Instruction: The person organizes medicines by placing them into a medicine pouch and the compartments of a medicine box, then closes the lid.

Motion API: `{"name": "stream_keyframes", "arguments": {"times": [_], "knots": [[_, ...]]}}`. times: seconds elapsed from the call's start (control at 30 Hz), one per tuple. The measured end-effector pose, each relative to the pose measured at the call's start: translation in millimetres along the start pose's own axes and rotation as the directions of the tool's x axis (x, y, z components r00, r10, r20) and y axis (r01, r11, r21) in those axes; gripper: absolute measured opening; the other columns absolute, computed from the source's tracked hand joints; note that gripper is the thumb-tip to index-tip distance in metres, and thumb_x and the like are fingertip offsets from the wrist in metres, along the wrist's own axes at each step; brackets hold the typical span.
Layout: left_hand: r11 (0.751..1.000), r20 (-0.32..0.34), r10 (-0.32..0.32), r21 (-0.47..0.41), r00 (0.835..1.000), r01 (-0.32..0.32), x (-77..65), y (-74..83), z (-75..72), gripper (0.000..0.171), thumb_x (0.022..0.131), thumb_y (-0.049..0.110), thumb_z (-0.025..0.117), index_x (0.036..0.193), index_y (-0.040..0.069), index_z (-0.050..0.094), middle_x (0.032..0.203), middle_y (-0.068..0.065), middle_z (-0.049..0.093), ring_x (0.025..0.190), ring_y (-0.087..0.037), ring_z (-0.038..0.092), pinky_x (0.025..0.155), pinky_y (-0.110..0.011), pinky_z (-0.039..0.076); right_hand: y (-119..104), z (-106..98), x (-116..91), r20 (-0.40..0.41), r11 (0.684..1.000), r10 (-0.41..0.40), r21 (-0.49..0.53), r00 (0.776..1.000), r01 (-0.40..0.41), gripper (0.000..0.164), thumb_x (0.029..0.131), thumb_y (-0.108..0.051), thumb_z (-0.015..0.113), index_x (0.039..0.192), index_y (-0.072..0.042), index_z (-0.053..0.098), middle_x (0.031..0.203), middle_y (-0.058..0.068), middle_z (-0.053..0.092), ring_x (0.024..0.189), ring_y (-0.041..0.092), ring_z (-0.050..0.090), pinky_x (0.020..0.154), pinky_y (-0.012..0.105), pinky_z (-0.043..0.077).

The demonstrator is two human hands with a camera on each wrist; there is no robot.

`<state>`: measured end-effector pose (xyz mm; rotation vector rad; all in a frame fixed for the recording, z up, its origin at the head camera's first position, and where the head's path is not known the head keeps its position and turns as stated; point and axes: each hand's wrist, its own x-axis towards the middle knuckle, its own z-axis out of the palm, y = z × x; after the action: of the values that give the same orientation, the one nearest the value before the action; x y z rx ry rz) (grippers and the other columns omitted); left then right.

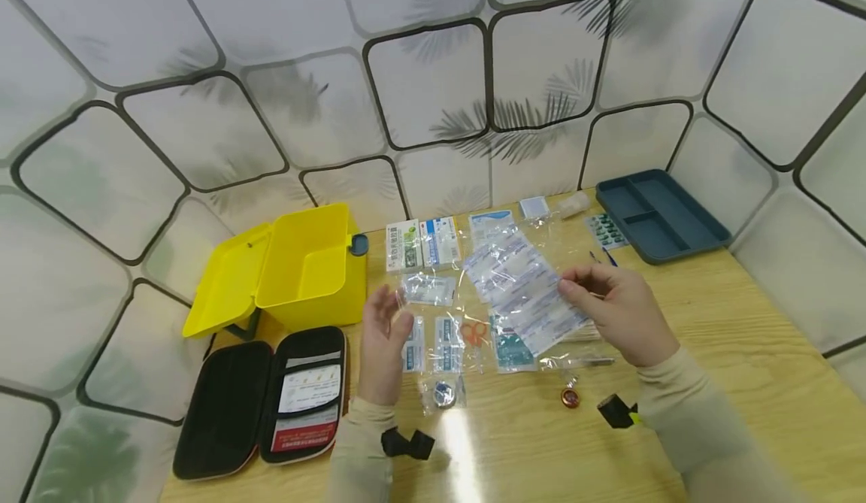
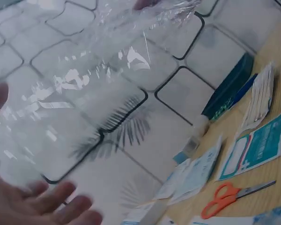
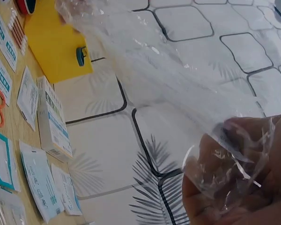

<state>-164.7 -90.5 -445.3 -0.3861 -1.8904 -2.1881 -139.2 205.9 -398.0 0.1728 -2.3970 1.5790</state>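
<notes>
Between thumb and fingers, my right hand [image 1: 619, 311] grips the edge of a sheet of wrapped adhesive bandages [image 1: 521, 285], white with purplish print. Crinkled clear plastic bag [image 3: 225, 159] film also bunches in those fingers; whether the sheet lies inside it I cannot tell. Palm up, my left hand [image 1: 384, 345] has its fingers loosely spread beside the film's left end, holding nothing I can make out. In the left wrist view the same film [image 2: 75, 84] hangs beyond its fingers [image 2: 56, 201]. Orange-handled scissors [image 1: 475, 331] and a teal packet [image 1: 512, 349] lie below the sheet.
An opened yellow box [image 1: 304, 262] stands at left, behind an unfolded black case [image 1: 226, 405]. Medicine cartons [image 1: 440, 241] line the back. At far right is a blue-grey divided tray [image 1: 659, 217], near a green pill blister [image 1: 607, 231]. Small packets [image 1: 448, 343] cover the middle.
</notes>
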Motion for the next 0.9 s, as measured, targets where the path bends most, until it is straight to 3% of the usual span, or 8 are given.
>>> {"name": "stream_keyframes", "arguments": {"times": [0.07, 0.13, 0.2, 0.33, 0.43, 0.57, 0.77, 0.9], "knots": [[0.961, 0.24, -0.203, -0.136, 0.949, 0.24, 3.3, -7.6, -5.5, 0.049, 0.1, 0.016, 0.051, 0.141, -0.003, 0.033, 0.137, -0.025, 0.047, 0.126, -0.038, 0.046, 0.107, -0.049, 0.037, 0, 2, 2, 0.01, 0.999, -0.033, -0.032, 0.999, 0.033, 0.012, 0.091, -0.013, 0.067, 0.097, -0.002, 0.068, 0.1, 0.012, 0.063, 0.09, 0.017, 0.058, 0.073, 0.019, 0.052], [0.921, 0.42, -0.244, -0.183, 0.874, 0.345, 6.5, -16.2, -5.5, 0.042, 0.102, 0.013, 0.045, 0.14, -0.004, 0.038, 0.135, -0.03, 0.048, 0.123, -0.046, 0.047, 0.103, -0.054, 0.039, 2, 7, 3, -0.037, 0.979, -0.147, -0.15, 0.988, 0.14, 0.009, 0.086, -0.012, 0.073, 0.091, -0.004, 0.071, 0.106, 0.016, 0.059, 0.095, 0.025, 0.053, 0.082, 0.026, 0.046], [0.917, 0.502, -0.24, -0.165, 0.831, 0.364, 8.7, -22.8, -2.8, 0.039, 0.104, 0.017, 0.042, 0.138, -0.003, 0.043, 0.13, -0.032, 0.05, 0.117, -0.045, 0.053, 0.098, -0.053, 0.045, 3, 12, 5, -0.118, 0.91, -0.31, -0.324, 0.943, 0.259, 0.007, 0.08, -0.01, 0.078, 0.085, -0.006, 0.074, 0.108, 0.021, 0.053, 0.096, 0.033, 0.046, 0.085, 0.041, 0.036], [0.932, 0.477, -0.244, -0.126, 0.844, 0.34, 12.3, -28.5, 2.7, 0.043, 0.102, 0.029, 0.046, 0.136, 0.002, 0.05, 0.127, -0.027, 0.056, 0.111, -0.032, 0.061, 0.092, -0.044, 0.052, 2, 15, 6, -0.243, 0.744, -0.545, -0.581, 0.802, 0.33, 0.011, 0.071, -0.008, 0.083, 0.08, -0.007, 0.077, 0.102, 0.026, 0.044, 0.09, 0.043, 0.036, 0.074, 0.055, 0.02], [0.926, 0.433, -0.256, -0.145, 0.864, 0.347, 13.5, -28.4, 3.6, 0.046, 0.101, 0.031, 0.049, 0.135, 0.0, 0.05, 0.127, -0.029, 0.055, 0.108, -0.031, 0.062, 0.091, -0.045, 0.052, -1, 11, 5, -0.232, 0.693, -0.588, -0.638, 0.775, 0.335, 0.014, 0.07, -0.008, 0.084, 0.081, -0.006, 0.077, 0.087, 0.02, 0.042, 0.078, 0.038, 0.035, 0.067, 0.049, 0.022], [0.933, 0.417, -0.254, -0.133, 0.873, 0.335, 14.3, -26.3, 2.1, 0.042, 0.101, 0.027, 0.051, 0.131, -0.002, 0.053, 0.125, -0.03, 0.056, 0.107, -0.031, 0.063, 0.091, -0.045, 0.052, -6, 4, 3, -0.186, 0.735, -0.519, -0.595, 0.834, 0.325, 0.014, 0.07, -0.008, 0.085, 0.082, -0.008, 0.077, 0.073, 0.006, 0.05, 0.061, 0.019, 0.043, 0.054, 0.03, 0.033], [0.95, 0.461, -0.233, -0.083, 0.857, 0.303, 16.1, -24.6, -2.9, 0.034, 0.1, 0.014, 0.052, 0.13, -0.002, 0.055, 0.123, -0.027, 0.059, 0.107, -0.03, 0.063, 0.09, -0.045, 0.052, -4, 0, 6, -0.081, 0.922, -0.236, -0.333, 0.968, 0.197, 0.005, 0.083, -0.012, 0.076, 0.088, -0.012, 0.075, 0.074, -0.004, 0.067, 0.057, 0.008, 0.052, 0.049, 0.016, 0.042], [0.941, 0.489, -0.247, -0.085, 0.836, 0.328, 17.9, -25.2, -6.1, 0.037, 0.098, 0.008, 0.054, 0.134, 0.002, 0.052, 0.126, -0.028, 0.057, 0.108, -0.031, 0.063, 0.092, -0.046, 0.051, 4, 5, 13, 0.069, 0.995, -0.015, -0.095, 0.997, 0.021, 0.012, 0.09, -0.017, 0.068, 0.098, -0.007, 0.071, 0.08, 0.005, 0.066, 0.06, 0.014, 0.056, 0.05, 0.023, 0.047]]}}
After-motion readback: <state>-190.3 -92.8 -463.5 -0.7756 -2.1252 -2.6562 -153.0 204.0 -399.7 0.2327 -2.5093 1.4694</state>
